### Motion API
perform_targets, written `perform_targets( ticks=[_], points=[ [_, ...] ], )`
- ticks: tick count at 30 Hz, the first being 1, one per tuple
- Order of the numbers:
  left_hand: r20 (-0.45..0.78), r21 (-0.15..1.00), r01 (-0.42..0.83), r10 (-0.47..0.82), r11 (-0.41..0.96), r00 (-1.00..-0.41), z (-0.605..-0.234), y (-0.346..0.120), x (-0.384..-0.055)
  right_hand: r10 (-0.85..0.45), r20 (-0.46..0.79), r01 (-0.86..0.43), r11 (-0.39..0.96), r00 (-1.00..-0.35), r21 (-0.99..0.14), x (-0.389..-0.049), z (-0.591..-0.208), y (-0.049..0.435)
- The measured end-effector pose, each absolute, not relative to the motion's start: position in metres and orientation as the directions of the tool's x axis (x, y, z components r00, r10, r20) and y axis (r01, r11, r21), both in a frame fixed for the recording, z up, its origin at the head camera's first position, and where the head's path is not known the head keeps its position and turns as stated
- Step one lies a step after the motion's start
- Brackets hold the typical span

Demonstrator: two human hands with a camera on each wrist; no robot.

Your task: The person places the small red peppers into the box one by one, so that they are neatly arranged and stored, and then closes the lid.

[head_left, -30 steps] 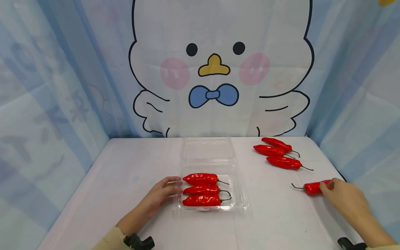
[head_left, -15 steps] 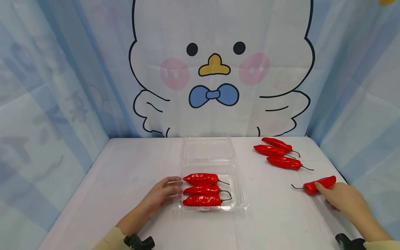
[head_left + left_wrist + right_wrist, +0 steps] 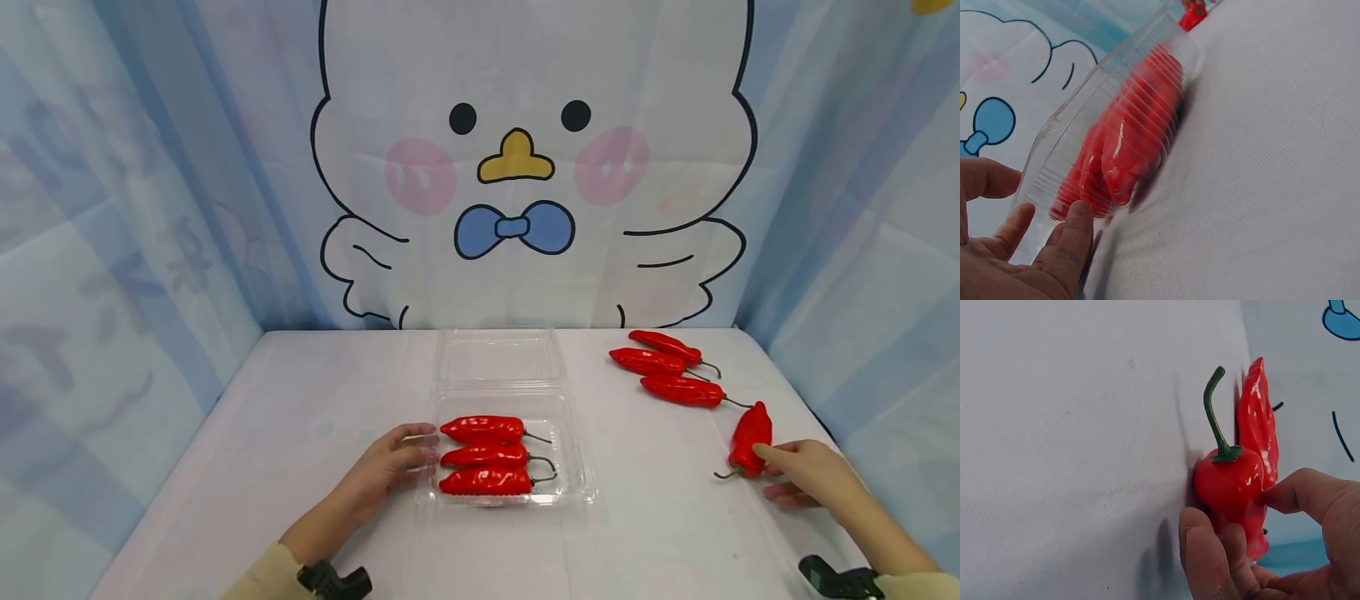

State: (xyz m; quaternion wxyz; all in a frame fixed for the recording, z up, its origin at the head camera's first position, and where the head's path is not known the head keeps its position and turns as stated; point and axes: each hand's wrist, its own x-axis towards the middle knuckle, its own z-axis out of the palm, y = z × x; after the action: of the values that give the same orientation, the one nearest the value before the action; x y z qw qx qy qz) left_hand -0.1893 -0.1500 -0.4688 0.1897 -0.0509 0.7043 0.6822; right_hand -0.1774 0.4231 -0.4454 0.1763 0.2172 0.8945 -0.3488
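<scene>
My right hand (image 3: 813, 473) pinches a shiny red chili pepper (image 3: 751, 437) between thumb and fingers at the table's right side. The pepper's tip points to the back and its green stem to the front; the right wrist view shows that stem (image 3: 1215, 415) up close. My left hand (image 3: 390, 462) rests its fingertips against the left wall of a clear plastic clamshell box (image 3: 573, 467), its fingers loosely bent. Inside, three red chili peppers (image 3: 483, 456) lie side by side, stems to the right. In the left wrist view, they (image 3: 1138, 119) show through the ribbed wall.
Three more red chili peppers (image 3: 678, 390) lie together at the back right of the white table (image 3: 330, 375). The box's lid (image 3: 498, 358) is folded back towards the rear curtain (image 3: 517, 283). Blue curtains also hang at both sides.
The chili pepper in my right hand has turned from lying crosswise to pointing its tip backwards. My right hand has shifted slightly left. The left hand and the box have stayed put.
</scene>
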Motion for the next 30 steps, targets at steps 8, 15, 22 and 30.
perform_targets(
  ticks=[8,15,22,30],
  points=[
    [-0.339,0.941,-0.332,0.181,0.068,-0.923,-0.4685,-0.1488,-0.1885,0.261,-0.511,0.554,0.587,-0.819,-0.59,-0.177,-0.4479,0.4222],
    [-0.341,0.94,-0.335,0.183,0.06,-0.922,-0.4688,-0.149,-0.1897,0.291,-0.469,0.547,0.549,-0.834,-0.633,-0.178,-0.4504,0.4258],
    [-0.339,0.941,-0.333,0.184,0.067,-0.922,-0.4694,-0.1493,-0.1905,0.308,-0.464,0.557,0.484,-0.83,-0.675,-0.1774,-0.4489,0.426],
    [-0.337,0.941,-0.331,0.183,0.067,-0.923,-0.4708,-0.1494,-0.1906,0.303,-0.394,0.497,0.504,-0.867,-0.706,-0.1754,-0.445,0.4266]
  ],
)
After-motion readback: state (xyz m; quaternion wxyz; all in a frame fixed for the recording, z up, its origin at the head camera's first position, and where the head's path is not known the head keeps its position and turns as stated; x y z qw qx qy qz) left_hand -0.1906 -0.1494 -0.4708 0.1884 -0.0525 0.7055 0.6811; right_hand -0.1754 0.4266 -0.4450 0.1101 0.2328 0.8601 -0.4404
